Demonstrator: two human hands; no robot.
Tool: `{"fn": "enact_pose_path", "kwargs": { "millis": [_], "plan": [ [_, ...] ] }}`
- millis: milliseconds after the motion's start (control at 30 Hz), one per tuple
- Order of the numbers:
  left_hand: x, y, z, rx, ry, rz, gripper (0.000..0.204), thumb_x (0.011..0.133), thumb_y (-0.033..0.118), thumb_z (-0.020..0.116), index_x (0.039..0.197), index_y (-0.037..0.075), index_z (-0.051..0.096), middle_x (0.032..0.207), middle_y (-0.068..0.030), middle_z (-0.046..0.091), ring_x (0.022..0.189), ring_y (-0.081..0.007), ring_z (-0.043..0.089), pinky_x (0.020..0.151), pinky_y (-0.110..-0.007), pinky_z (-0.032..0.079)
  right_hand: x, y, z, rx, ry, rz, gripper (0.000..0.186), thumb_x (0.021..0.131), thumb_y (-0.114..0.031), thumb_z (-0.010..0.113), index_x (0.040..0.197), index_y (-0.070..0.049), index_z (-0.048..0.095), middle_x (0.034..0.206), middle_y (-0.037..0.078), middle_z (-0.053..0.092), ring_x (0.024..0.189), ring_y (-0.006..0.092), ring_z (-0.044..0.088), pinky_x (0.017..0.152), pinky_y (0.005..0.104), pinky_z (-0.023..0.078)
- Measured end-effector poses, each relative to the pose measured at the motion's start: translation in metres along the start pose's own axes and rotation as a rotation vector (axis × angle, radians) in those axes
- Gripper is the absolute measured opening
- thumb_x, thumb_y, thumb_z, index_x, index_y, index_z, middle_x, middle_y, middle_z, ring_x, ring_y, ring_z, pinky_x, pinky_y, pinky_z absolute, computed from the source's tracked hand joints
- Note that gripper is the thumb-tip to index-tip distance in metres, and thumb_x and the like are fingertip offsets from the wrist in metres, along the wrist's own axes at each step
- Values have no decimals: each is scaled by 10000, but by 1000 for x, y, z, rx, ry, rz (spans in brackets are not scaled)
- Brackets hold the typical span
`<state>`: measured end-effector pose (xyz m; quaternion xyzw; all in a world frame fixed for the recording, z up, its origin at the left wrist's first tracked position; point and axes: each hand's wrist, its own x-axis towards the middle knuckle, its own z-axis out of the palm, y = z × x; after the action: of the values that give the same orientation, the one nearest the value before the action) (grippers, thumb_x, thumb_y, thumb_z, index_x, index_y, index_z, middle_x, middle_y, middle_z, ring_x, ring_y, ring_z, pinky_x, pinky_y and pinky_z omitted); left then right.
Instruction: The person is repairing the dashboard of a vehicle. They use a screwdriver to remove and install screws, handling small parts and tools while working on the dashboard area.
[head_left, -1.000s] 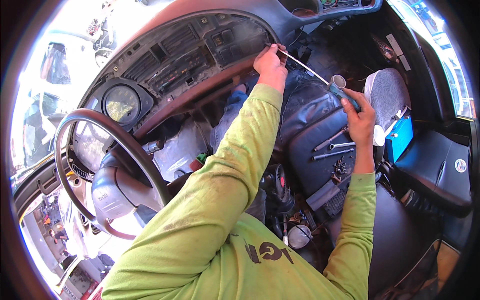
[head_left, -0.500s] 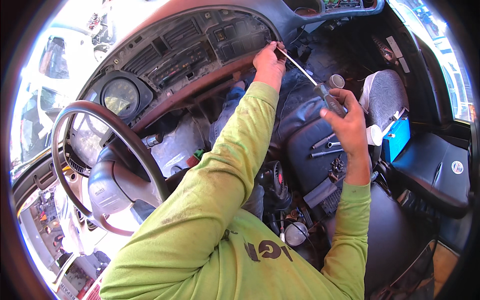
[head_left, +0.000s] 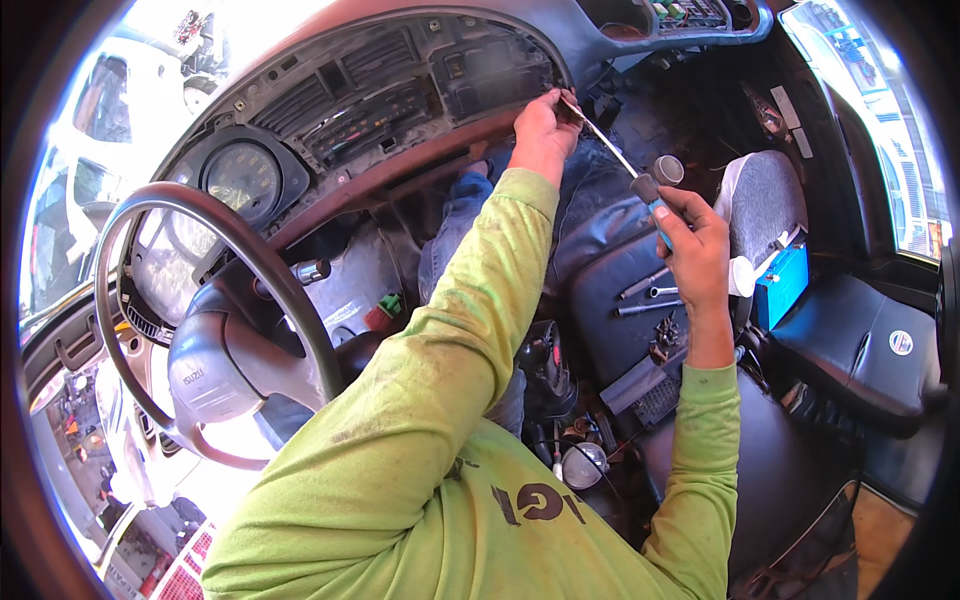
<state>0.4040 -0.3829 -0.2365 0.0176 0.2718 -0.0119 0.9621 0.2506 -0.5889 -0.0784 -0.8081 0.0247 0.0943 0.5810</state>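
Head view: right hand point(head_left: 697, 250) grips 1 screwdriver point(head_left: 645, 188).

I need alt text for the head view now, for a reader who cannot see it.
The right hand grips a screwdriver, its far end at the left hand, beside the dashboard. A steering wheel stands at left; metal tools lie on a black seat at right.
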Motion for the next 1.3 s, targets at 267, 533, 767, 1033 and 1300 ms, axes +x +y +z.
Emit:
{"fn": "enact_pose_path", "kwargs": {
  "millis": [267,533,767,1033,1300],
  "plan": [
    [3,9,3,-42,56,-107,64,1033,-20,570,1064,-40,622,1046,-184,693,830,-250,682,726,-346,559,-3,-10,-1,300,-23,147,392,902,-7,706,1285,17,622,1050,147,686,625,96,587,474,213,400],
    [0,1,6,-31,93,-14,43,1022,-38,585,1038,-38,625,1025,-176,694,845,-257,686,744,-361,593,-9,11,-19,-801,-9,-649,396,927,-43,718,1317,12,674,1137,190,673,1019,385,694,867,423,559],
    [10,-5,2,-58,100,20,43,1030,-32,583,1039,-29,625,1014,-169,689,861,-266,688,748,-358,604,-7,28,-11,305,-23,194,338,989,-100,689,1301,27,659,990,139,717,665,128,616,502,253,445],
    [13,-6,8,-64,145,44,34,1031,-35,583,1033,-33,617,1001,-176,681,874,-284,693,725,-354,617,-8,17,-16,-741,59,-643,412,911,-17,715,1320,-4,669,1100,155,687,863,272,698,737,381,551],
    [8,-11,1,-79,75,88,16,1023,-39,599,1027,-39,614,969,-174,676,861,-279,695,748,-346,626,5,35,-32,-192,-58,-110,418,949,-64,738,1355,-2,662,990,85,706,808,180,662,762,301,531]
  ]
}}
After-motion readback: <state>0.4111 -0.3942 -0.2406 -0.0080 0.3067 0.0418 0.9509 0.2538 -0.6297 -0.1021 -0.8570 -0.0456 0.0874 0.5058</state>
